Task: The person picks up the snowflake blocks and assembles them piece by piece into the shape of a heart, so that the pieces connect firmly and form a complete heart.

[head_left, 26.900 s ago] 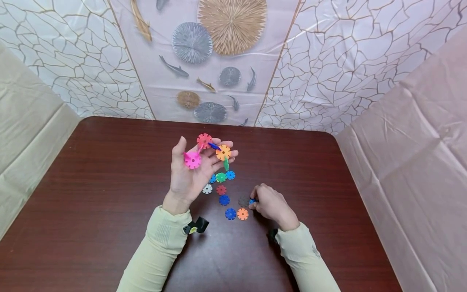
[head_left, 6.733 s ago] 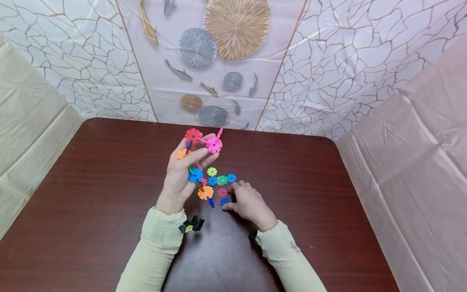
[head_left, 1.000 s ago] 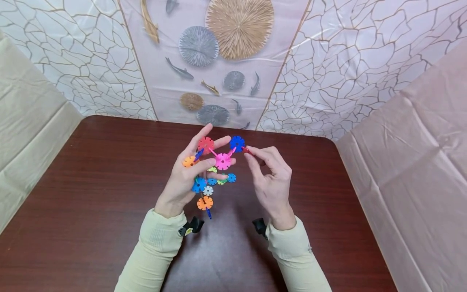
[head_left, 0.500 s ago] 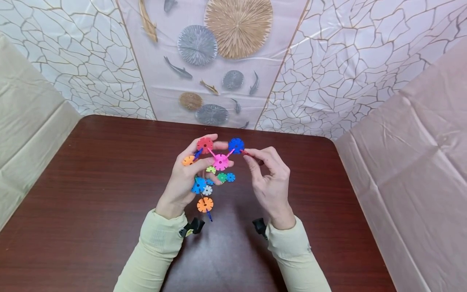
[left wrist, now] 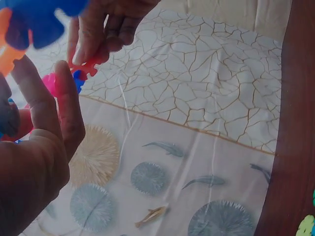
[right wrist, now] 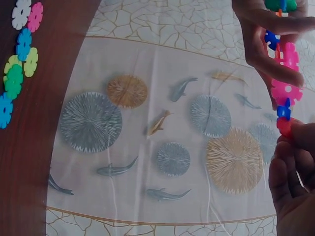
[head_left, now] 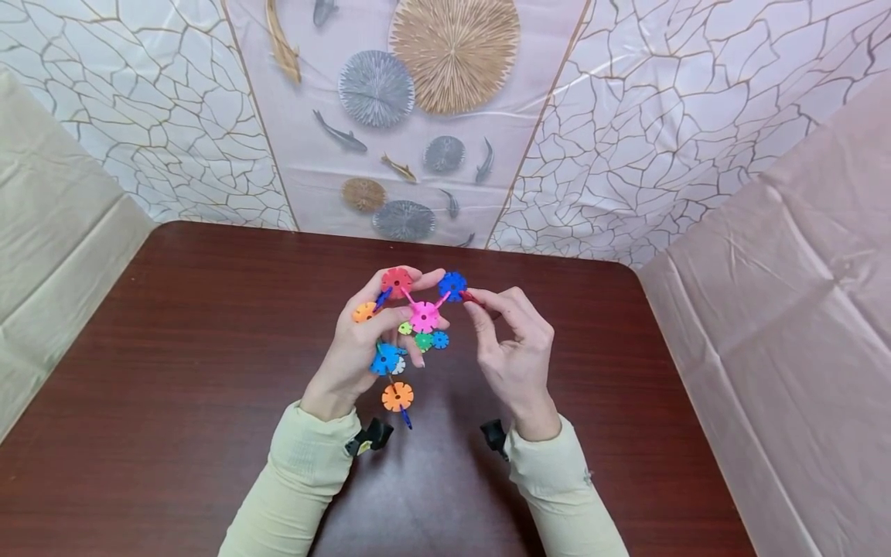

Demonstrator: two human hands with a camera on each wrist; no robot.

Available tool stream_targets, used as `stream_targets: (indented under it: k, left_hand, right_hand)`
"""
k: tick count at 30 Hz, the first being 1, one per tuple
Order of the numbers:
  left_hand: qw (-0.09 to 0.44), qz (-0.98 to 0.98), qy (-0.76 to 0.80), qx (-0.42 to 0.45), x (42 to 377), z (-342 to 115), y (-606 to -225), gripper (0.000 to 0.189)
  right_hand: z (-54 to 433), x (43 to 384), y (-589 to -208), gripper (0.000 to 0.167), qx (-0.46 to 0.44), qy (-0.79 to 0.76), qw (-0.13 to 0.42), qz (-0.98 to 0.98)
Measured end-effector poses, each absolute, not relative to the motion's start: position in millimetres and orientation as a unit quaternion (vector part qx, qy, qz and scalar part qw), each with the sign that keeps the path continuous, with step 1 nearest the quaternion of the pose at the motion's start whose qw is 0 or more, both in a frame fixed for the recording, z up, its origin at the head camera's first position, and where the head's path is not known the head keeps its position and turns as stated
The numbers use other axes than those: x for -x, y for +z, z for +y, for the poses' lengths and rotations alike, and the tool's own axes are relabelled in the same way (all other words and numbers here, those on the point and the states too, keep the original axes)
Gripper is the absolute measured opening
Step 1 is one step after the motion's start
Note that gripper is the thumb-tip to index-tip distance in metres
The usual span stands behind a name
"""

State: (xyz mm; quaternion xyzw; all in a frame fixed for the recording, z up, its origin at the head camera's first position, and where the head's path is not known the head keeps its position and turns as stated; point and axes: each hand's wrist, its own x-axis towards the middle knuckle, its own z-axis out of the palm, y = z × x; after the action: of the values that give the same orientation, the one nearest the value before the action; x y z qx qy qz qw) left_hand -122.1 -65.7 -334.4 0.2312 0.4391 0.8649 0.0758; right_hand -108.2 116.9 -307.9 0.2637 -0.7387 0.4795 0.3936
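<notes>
My left hand [head_left: 346, 352] holds a chain of notched plastic interlocking discs above the table, its thumb against the pink disc [head_left: 425, 318]. A coral-red disc [head_left: 397, 283] sits at the top of the chain. A light blue disc [head_left: 384, 359], an orange disc [head_left: 397, 397] and a dark blue disc [head_left: 407, 418] hang towards me. At the other end is a blue disc [head_left: 452, 286]. My right hand [head_left: 518, 352] pinches a red disc [right wrist: 284, 126] edge-on between thumb and forefinger, against that blue disc. Fingers partly hide the red disc; how deep its slot sits I cannot tell.
Under the chain, loose discs lie on the brown table [head_left: 174, 348]: green [head_left: 424, 341], blue [head_left: 440, 340], yellow-green [head_left: 405, 329] and white [head_left: 399, 365]. The right wrist view also shows a pink disc [right wrist: 35, 17]. A patterned cloth [head_left: 404, 100] stands behind the table.
Since 6.7 seconds ago, the blue and red discs have left the table; the blue one now joins the chain. Over the last half second both hands and the chain have shifted slightly towards me.
</notes>
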Motion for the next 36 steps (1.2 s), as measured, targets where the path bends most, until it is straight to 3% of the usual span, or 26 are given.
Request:
stream_targets:
  k: [14, 36]
  left_hand:
    - [0.086, 0.437, 0.868, -0.22, 124.0, -71.2, -331.7, 0.037]
    - [0.093, 0.4, 0.879, -0.241, 125.3, -70.4, -332.1, 0.048]
  right_hand:
    - [116.7, 106.1, -312.7, 0.02, -0.255, 0.51, 0.376, -0.731]
    - [114.7, 109.1, -317.6, 0.012, -0.208, 0.564, 0.419, -0.681]
